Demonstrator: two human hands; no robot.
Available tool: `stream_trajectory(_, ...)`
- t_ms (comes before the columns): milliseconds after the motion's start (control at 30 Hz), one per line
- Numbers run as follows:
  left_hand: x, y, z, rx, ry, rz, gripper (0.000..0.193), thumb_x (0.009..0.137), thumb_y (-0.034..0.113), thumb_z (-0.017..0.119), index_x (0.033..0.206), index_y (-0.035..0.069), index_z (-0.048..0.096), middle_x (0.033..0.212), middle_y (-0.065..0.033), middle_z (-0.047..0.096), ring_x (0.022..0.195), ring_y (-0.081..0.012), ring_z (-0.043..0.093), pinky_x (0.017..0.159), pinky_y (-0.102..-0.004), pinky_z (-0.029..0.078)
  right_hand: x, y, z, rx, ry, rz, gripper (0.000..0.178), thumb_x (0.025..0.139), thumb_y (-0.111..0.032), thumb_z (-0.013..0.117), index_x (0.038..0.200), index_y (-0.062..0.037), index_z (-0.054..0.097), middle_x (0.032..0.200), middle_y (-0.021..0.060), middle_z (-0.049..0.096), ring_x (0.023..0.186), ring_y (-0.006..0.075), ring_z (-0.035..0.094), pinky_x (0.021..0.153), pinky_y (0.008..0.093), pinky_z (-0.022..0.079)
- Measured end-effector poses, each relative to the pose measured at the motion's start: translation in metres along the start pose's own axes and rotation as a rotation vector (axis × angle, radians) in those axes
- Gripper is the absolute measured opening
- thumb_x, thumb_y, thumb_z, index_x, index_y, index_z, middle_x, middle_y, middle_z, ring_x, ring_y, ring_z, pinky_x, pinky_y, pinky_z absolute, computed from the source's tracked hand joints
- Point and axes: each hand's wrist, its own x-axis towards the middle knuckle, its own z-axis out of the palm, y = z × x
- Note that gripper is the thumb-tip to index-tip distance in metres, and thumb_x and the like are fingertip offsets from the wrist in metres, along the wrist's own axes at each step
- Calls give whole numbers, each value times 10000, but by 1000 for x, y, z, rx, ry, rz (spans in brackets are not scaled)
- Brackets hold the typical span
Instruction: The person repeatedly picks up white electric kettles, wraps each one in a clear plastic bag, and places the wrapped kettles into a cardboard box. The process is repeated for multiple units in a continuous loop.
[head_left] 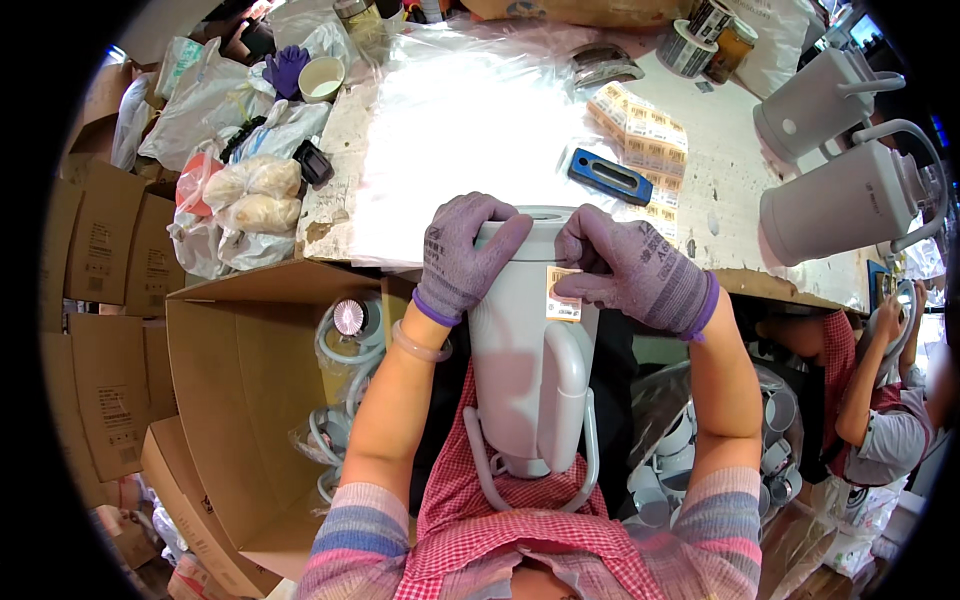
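A large grey insulated jug (515, 350) lies in my lap, its base pointing away from me and its side handle and carry loop toward me. My left hand (468, 250) is closed around the base end, thumb across the side. On the jug's side, above the handle, is an orange-and-white sticker label (563, 300). My right hand (635, 268) has its fingers curled at the base, with thumb and finger at the label's upper right edge. Both hands wear purple-grey gloves.
Sheets of label stickers (655, 135) and a blue-edged tool (610, 177) lie on the table. Two grey jugs (830, 200) stand at the right. An open carton (235, 400) with jugs is at my left; a plastic bag of grey parts (665, 465) is at my right. A co-worker (880, 400) sits far right.
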Motion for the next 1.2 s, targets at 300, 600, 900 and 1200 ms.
stream_trajectory(300,0,0,2,-30,11,-14,170,836,211,730,814,52,673,783,-108,658,753,-296,630,738,-386,485,2,4,9,-81,71,3,363,810,-245,801,942,-43,530,761,101,613,698,227,621,678,351,505)
stream_trajectory(600,-8,-17,-3,-203,7,-95,109,869,134,684,852,26,674,813,-93,647,765,-218,600,742,-324,486,-15,72,-55,-72,237,287,352,851,-303,764,1070,-46,668,905,74,698,859,165,658,809,306,527)
stream_trajectory(900,-11,-9,-8,-346,-139,-76,152,881,109,697,1012,33,689,1000,-75,674,962,-191,618,877,-306,488,12,91,48,246,554,-228,206,837,-153,673,970,-12,744,997,137,724,952,218,667,861,330,512)
stream_trajectory(1200,41,-106,-34,166,-129,80,254,777,202,813,950,48,709,942,-83,666,940,-224,646,881,-344,512,-74,135,33,326,968,-307,605,997,-487,443,851,53,673,896,205,699,886,302,659,879,425,495)
